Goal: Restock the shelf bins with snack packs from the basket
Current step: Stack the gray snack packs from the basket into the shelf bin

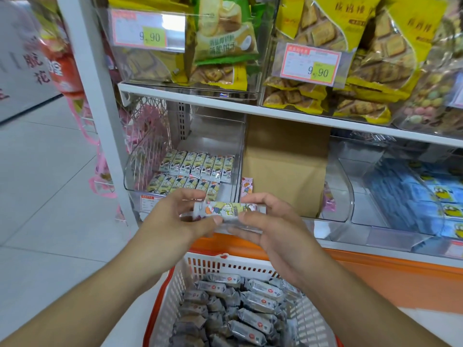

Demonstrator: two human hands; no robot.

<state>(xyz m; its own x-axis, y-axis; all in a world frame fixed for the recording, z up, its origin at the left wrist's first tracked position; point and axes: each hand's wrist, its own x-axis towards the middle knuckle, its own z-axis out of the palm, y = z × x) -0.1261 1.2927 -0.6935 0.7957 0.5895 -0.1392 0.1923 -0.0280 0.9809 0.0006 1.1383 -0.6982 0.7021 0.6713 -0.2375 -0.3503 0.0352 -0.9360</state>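
- Holding one end of a snack pack (223,211), the left hand (175,216) pinches the wrapper between thumb and curled fingers, just in front of the clear shelf bin (130,171).
- Lying in two rows on the bin floor, the matching packs (198,166) fill the back row, while the front row has a gap at its right end; that gap looks like the place for the pack in hand.
- Judging by its look, the pack is light and small, a soft crinkly foil sleeve round a firmer bar. It should slide easily under the fingers and may crush if squeezed hard, so the sealed ends, or a light pinch across the middle, seem the best places to take it.
- Gripping the other end, the right hand (270,221) has its thumb on top and fingers curled beneath, so both hands are closed on the same pack, held level above the basket (175,284).
- Sitting below the hands, the basket carries a loose heap of grey wrapped packs (250,301), well apart from the bin.
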